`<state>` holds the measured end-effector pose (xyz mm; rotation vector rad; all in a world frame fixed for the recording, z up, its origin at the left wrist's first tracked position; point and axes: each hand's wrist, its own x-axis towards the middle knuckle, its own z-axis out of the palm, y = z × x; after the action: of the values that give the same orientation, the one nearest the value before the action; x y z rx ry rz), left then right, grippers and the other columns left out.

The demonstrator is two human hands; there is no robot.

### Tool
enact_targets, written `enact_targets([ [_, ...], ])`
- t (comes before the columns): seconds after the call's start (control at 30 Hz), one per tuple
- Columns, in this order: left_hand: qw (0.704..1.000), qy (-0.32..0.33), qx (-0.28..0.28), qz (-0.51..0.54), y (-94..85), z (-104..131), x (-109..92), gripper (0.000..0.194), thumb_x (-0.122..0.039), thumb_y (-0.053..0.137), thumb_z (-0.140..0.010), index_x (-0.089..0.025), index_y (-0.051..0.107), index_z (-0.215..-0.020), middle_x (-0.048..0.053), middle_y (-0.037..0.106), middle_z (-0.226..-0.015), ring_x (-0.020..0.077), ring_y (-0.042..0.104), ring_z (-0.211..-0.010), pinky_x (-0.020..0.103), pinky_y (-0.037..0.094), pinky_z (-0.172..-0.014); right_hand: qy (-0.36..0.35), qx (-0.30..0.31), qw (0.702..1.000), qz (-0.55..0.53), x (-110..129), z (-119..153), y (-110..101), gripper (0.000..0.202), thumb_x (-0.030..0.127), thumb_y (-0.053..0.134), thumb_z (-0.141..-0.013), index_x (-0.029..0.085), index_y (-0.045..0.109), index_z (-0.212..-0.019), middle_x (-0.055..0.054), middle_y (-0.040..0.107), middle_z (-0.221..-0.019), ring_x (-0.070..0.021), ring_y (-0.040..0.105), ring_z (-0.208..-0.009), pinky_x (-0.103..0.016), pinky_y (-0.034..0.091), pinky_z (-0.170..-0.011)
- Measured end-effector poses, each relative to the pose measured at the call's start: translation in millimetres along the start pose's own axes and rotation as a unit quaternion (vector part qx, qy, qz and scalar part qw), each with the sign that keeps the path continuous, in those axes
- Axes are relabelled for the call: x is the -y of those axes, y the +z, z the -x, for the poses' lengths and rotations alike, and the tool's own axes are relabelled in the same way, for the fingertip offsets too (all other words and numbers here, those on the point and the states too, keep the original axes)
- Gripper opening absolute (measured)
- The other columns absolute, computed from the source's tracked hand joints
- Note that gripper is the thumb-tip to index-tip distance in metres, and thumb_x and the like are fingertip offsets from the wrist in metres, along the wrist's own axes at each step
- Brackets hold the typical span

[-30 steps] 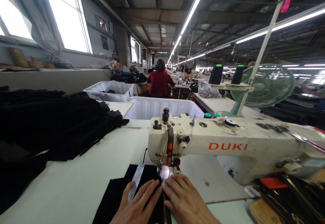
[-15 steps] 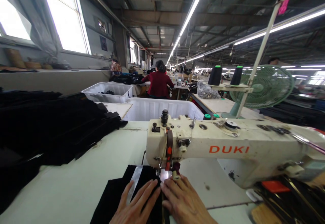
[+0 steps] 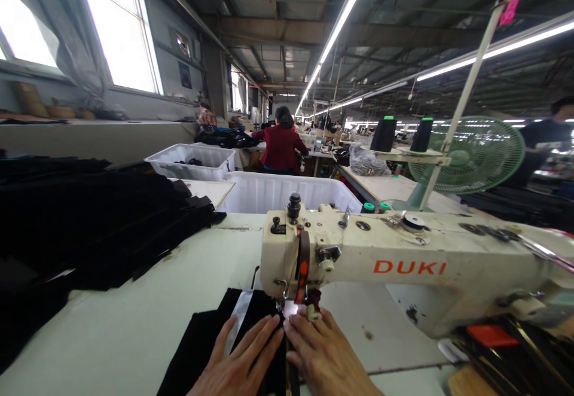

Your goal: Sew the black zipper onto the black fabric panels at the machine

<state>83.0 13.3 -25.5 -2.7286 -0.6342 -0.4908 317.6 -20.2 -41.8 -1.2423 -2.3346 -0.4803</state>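
A black fabric piece (image 3: 201, 336) with a pale shiny strip (image 3: 240, 318) along it lies under the head of a white sewing machine (image 3: 350, 246). My left hand (image 3: 244, 354) rests flat on this fabric, fingers spread, the index finger touching the strip. Close beside it, my right hand (image 3: 325, 351) lies palm down at the fabric's right edge, its fingers stretched toward the lit needle area (image 3: 291, 308). Both sets of fingertips are just in front of the presser foot. The fabric's edge under the right fingers is partly hidden.
Dark cloth pieces (image 3: 89, 222) are heaped on the left of the white table (image 3: 134, 324). White plastic bins (image 3: 291, 189) stand behind the machine. At right are thread cones (image 3: 383, 134) and a green fan (image 3: 470, 154). One person (image 3: 282, 145) sits ahead; another (image 3: 547, 139) is far right.
The person at far right has come further into view. My hands and the fabric stay nearly in place; the whole view has shifted slightly.
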Motion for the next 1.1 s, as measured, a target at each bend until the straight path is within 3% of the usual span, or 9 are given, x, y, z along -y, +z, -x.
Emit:
enact_targets([
  [0.17,1.000,-0.021,0.006,0.001,-4.3,-3,0,0.064,-0.027,0.064,-0.087,-0.022,0.043,-0.147,0.009,0.053,-0.144,0.0262,0.051,-0.131,0.042,0.041,-0.111,0.019,-0.040,0.999,-0.011,-2,-7,6,0.036,0.037,0.064,-0.097,0.022,0.057,-0.129,-0.002,0.068,-0.122,-0.0216,0.064,-0.108,-0.040,0.047,-0.103],
  [0.33,0.999,-0.033,0.010,0.015,-15.7,-8,-3,0.063,-0.025,0.063,-0.086,-0.019,0.045,-0.146,0.010,0.054,-0.143,0.0267,0.051,-0.131,0.044,0.039,-0.112,0.032,-0.023,0.999,-0.012,-2,-9,5,0.040,0.034,0.067,-0.095,0.022,0.056,-0.131,-0.004,0.068,-0.122,-0.0237,0.064,-0.108,-0.045,0.045,-0.104],
  [0.63,0.997,-0.043,0.018,0.055,-19.5,-11,-4,0.069,-0.019,0.060,-0.084,-0.020,0.039,-0.149,0.009,0.051,-0.145,0.0279,0.048,-0.134,0.051,0.032,-0.114,0.018,-0.042,0.997,-0.058,-3,-5,1,0.034,0.023,0.068,-0.093,0.019,0.060,-0.126,-0.004,0.068,-0.123,-0.0242,0.065,-0.110,-0.037,0.053,-0.098],
  [0.83,0.997,-0.040,0.046,0.047,-23.2,-12,-5,0.066,-0.021,0.060,-0.087,-0.019,0.040,-0.149,0.010,0.047,-0.148,0.0273,0.044,-0.137,0.053,0.028,-0.114,0.008,-0.020,0.998,-0.065,-4,-5,-2,0.036,0.015,0.065,-0.092,0.017,0.060,-0.128,-0.006,0.067,-0.126,-0.0260,0.065,-0.112,-0.039,0.054,-0.099],
  [0.93,0.998,-0.049,0.034,0.037,-21.9,-12,-4,0.064,-0.022,0.059,-0.089,-0.019,0.040,-0.150,0.009,0.044,-0.150,0.0279,0.039,-0.140,0.056,0.024,-0.114,0.029,0.009,0.997,-0.065,-3,-7,-5,0.039,0.012,0.065,-0.090,0.018,0.060,-0.129,-0.007,0.065,-0.128,-0.0257,0.064,-0.113,-0.041,0.054,-0.100],
  [1.1,0.996,-0.049,0.057,0.055,-23.4,-11,-3,0.057,-0.027,0.048,-0.101,-0.021,0.029,-0.154,0.009,0.034,-0.156,0.0282,0.033,-0.143,0.062,0.023,-0.112,0.055,0.059,0.992,-0.093,1,-8,-21,0.045,0.006,0.056,-0.090,0.019,0.057,-0.133,-0.007,0.060,-0.136,-0.0234,0.057,-0.123,-0.042,0.047,-0.107],
])
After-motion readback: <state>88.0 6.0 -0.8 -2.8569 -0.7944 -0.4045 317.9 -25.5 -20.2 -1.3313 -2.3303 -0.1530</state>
